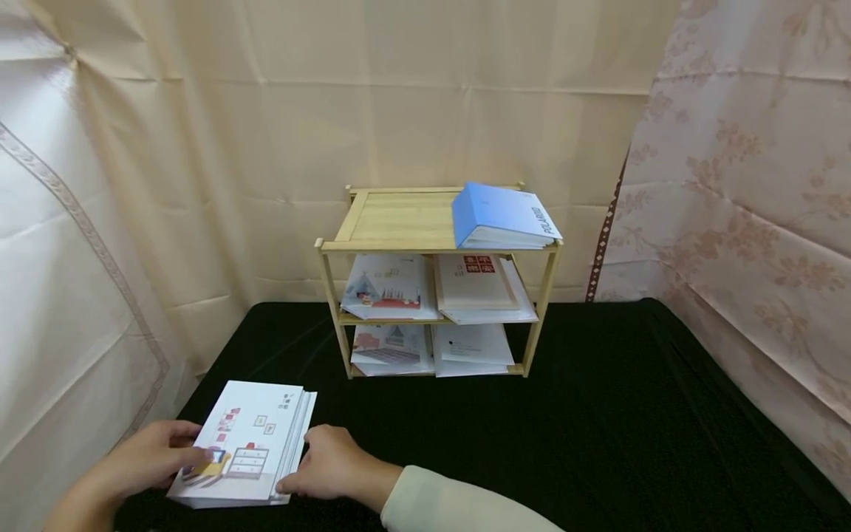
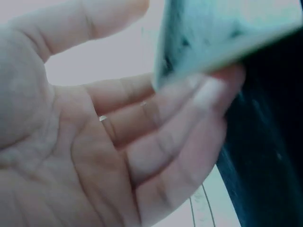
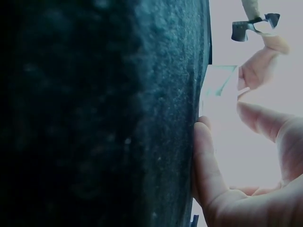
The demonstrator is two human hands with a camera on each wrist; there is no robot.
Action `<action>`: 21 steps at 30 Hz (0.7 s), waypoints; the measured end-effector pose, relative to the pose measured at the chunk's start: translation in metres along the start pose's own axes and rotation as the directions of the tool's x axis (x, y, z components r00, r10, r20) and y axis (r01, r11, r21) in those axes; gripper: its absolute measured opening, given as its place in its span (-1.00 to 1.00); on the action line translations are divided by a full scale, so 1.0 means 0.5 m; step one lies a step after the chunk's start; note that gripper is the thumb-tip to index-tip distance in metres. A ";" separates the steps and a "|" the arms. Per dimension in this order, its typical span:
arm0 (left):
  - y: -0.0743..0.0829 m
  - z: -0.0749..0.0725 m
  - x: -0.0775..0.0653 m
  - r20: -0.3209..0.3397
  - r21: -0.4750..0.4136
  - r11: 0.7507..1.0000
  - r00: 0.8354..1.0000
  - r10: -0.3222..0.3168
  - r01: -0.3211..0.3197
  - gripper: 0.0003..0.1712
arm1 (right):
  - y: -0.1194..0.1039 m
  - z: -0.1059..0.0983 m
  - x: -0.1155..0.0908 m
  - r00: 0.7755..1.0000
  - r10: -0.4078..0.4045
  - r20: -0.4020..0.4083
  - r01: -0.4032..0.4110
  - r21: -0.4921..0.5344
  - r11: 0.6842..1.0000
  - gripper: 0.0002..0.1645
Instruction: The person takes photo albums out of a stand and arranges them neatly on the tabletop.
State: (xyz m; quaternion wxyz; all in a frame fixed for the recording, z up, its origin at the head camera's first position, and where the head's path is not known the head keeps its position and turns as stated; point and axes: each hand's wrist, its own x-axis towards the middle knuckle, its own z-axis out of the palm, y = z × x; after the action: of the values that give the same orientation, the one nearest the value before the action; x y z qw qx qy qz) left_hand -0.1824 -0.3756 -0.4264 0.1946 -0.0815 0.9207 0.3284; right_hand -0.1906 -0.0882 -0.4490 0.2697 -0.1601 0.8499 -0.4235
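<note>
A stack of white books (image 1: 266,403), the top one with a drawn room on its cover, lies at the front left of the black cloth. My left hand (image 1: 149,452) grips its left side, thumb on the cover. In the left wrist view, the fingers (image 2: 175,137) bend under a blurred book corner (image 2: 222,42). On the opposite side, my right hand (image 1: 339,464) holds the stack's right edge, thumb near the front corner. The right wrist view shows that hand (image 3: 246,189) low against the cloth, around a washed-out white edge.
Behind stands a three-tier wooden shelf (image 1: 399,246). A blue album (image 1: 505,210) marked POLAROID sits on its top right. White books (image 1: 388,284) lie in two groups on the middle tier, and more books (image 1: 468,347) below. Curtains (image 1: 425,96) surround the black-covered table (image 1: 598,414).
</note>
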 end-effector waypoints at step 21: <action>0.087 0.009 0.001 -0.207 0.295 0.955 0.978 0.035 0.028 0.25 | 0.020 -0.032 -0.023 0.998 -0.055 0.027 0.054 0.049 0.997 -0.31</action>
State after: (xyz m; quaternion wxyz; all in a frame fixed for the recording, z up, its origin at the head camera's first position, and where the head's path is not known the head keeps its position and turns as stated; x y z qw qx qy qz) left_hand -0.1935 -0.3393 -0.4048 0.1056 -0.0839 0.9750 0.1769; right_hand -0.1912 -0.0665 -0.4455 0.2737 -0.1826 0.8310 -0.4486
